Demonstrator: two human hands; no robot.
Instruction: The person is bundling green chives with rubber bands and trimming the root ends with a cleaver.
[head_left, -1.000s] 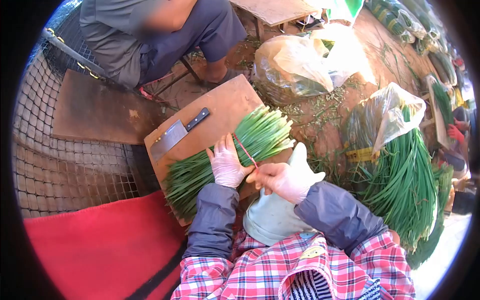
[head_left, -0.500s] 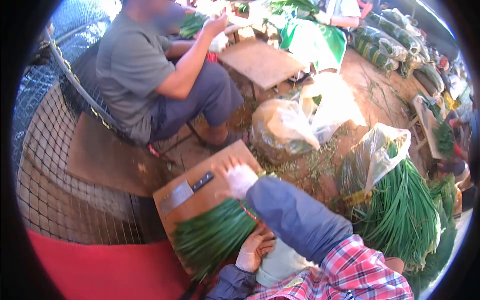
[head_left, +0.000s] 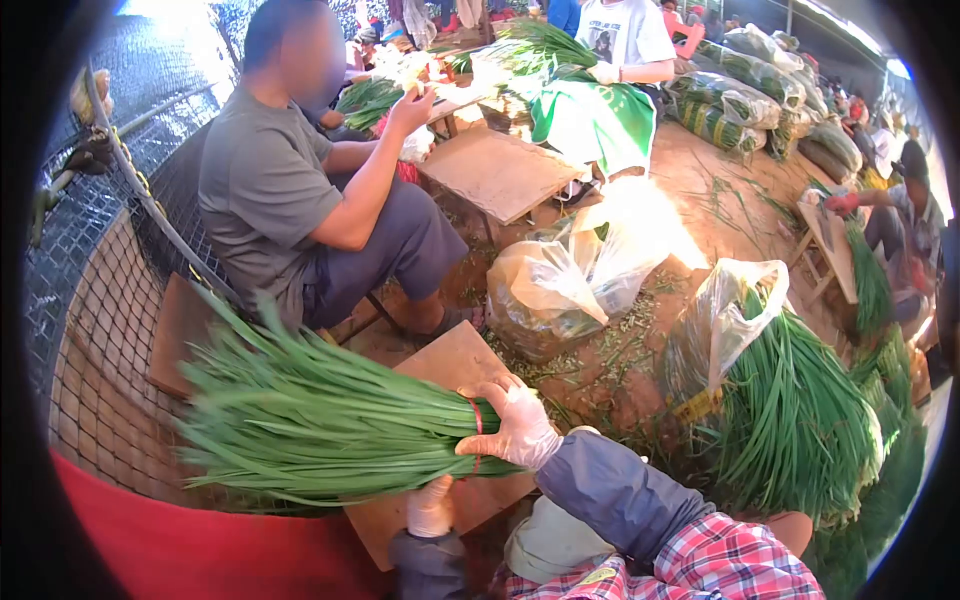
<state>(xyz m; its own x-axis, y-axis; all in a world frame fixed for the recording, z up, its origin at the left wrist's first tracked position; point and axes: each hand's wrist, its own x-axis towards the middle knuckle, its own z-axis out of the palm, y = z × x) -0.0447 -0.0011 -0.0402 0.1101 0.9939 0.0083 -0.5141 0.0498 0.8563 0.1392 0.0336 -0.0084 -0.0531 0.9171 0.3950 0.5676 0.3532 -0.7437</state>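
A big bunch of long green garlic chives [head_left: 330, 425] is tied near its right end by a red band [head_left: 477, 435]. It is raised over a tilted wooden board [head_left: 455, 360], its leaf tips fanning left. My gloved right hand [head_left: 515, 425] grips the bunch from above at the band, thumb and fingers spread around it. From below, my gloved left hand [head_left: 430, 508] holds the near side; the bunch hides most of its fingers. The knife on the board is out of sight now.
A seated person in grey [head_left: 275, 185] works ahead to the left by a low board [head_left: 505, 170]. Plastic bags [head_left: 550, 290] stand on the littered floor. More chives [head_left: 800, 410] lie at right. Netting [head_left: 110, 370] and red cloth [head_left: 180, 545] edge the left.
The bunch has been lifted off the board and moved up and left. My right hand has come from the board onto the band; my left hand has moved left under the bunch.
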